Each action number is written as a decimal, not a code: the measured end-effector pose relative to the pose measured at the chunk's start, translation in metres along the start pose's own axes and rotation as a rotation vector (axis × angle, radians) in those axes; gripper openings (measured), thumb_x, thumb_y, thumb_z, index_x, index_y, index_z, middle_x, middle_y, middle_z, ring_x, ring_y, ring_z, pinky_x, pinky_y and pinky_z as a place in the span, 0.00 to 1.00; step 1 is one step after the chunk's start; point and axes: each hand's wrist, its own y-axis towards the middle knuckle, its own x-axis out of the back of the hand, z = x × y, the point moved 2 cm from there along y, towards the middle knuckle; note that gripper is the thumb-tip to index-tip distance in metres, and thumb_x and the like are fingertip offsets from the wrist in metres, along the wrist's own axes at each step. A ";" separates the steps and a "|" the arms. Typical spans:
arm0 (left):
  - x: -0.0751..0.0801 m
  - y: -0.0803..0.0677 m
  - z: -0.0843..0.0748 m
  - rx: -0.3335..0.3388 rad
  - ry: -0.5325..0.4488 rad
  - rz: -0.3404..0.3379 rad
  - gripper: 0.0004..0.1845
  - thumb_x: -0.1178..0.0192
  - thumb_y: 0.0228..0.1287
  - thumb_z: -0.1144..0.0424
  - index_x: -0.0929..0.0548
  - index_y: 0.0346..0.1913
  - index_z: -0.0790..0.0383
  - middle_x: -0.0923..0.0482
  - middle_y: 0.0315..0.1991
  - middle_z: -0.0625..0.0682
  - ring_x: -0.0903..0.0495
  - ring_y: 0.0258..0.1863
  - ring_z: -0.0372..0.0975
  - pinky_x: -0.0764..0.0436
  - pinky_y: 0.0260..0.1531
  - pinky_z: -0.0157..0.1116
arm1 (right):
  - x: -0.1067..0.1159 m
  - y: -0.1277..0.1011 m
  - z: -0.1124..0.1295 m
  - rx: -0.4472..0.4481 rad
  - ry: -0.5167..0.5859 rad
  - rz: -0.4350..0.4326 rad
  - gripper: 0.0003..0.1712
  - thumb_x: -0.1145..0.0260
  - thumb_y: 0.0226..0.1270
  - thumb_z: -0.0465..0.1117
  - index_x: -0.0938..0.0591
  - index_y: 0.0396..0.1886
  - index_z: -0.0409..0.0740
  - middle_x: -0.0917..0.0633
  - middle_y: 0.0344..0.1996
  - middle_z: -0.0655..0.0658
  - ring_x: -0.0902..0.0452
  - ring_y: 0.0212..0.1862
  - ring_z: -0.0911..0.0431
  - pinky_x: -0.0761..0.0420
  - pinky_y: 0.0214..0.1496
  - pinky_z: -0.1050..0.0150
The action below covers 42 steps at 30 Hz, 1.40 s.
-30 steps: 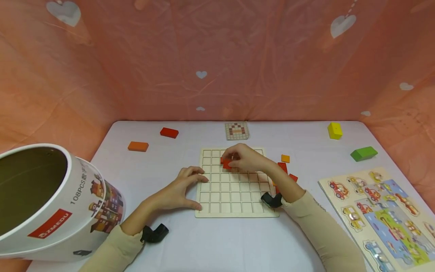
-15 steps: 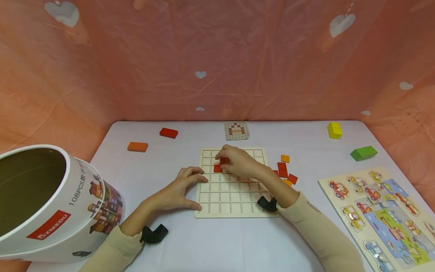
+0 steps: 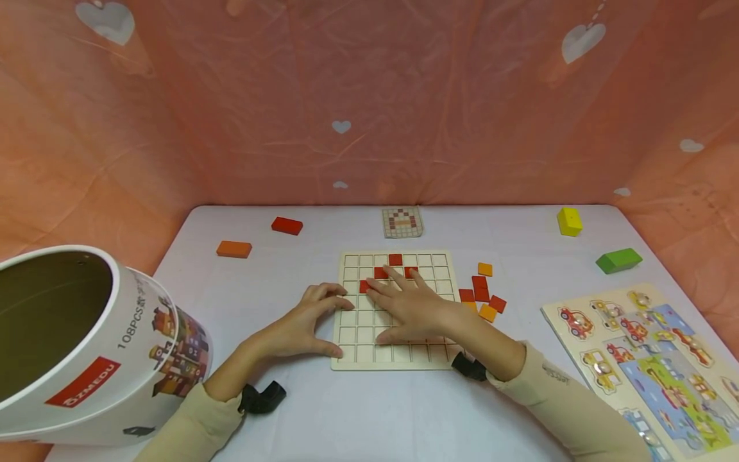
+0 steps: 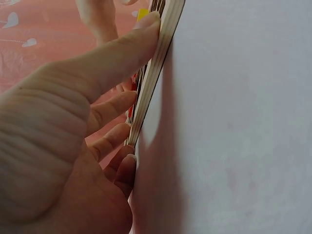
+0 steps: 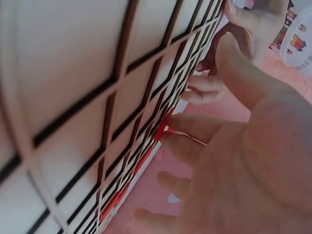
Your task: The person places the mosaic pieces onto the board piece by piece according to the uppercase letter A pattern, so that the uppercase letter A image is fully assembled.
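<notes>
- Four red tiles (image 3: 395,259) show in the far part of the gridded board (image 3: 398,353): one in the farthest row, two in the next with a cell between, one in the third row, farther left.
- Right hand (image 3: 407,308): over the board, fingers spread rather than pinching; right wrist view has fingertips touching a red tile.
- Left hand (image 3: 297,327): at the board's left edge, thumb by the near left corner, well apart from the fingers; left wrist view has the thumb against the board's side.
- Just right of the board: loose red pieces (image 3: 497,304) and orange pieces (image 3: 485,269).
- Far side: pattern card (image 3: 403,222) beyond the board; red block (image 3: 287,225) and orange block (image 3: 233,249) left; yellow block (image 3: 569,222) and green block (image 3: 619,260) right.
- Near left: white bucket (image 3: 86,340). Near right: picture puzzle (image 3: 652,366).
</notes>
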 end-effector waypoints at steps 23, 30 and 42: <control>0.000 0.000 0.000 0.000 -0.008 -0.005 0.38 0.20 0.45 0.50 0.23 0.61 0.52 0.39 0.69 0.51 0.48 0.71 0.48 0.39 0.66 0.57 | 0.015 -0.079 -0.147 -0.174 0.484 -0.208 0.16 0.33 0.57 0.24 0.17 0.47 0.33 0.22 0.39 0.43 0.28 0.44 0.48 0.25 0.50 0.52; -0.001 -0.001 -0.001 0.011 -0.012 -0.002 0.38 0.19 0.44 0.51 0.23 0.62 0.52 0.40 0.70 0.50 0.48 0.71 0.46 0.40 0.67 0.55 | 0.011 -0.082 -0.154 -0.195 0.482 -0.219 0.13 0.29 0.57 0.27 0.18 0.43 0.33 0.24 0.37 0.43 0.30 0.40 0.49 0.27 0.41 0.59; 0.000 -0.002 -0.002 0.005 -0.003 -0.007 0.38 0.20 0.45 0.50 0.23 0.61 0.51 0.40 0.70 0.50 0.48 0.70 0.48 0.39 0.65 0.56 | 0.010 -0.090 -0.161 -0.188 0.509 -0.217 0.12 0.29 0.57 0.27 0.19 0.41 0.32 0.24 0.33 0.45 0.31 0.39 0.50 0.28 0.37 0.64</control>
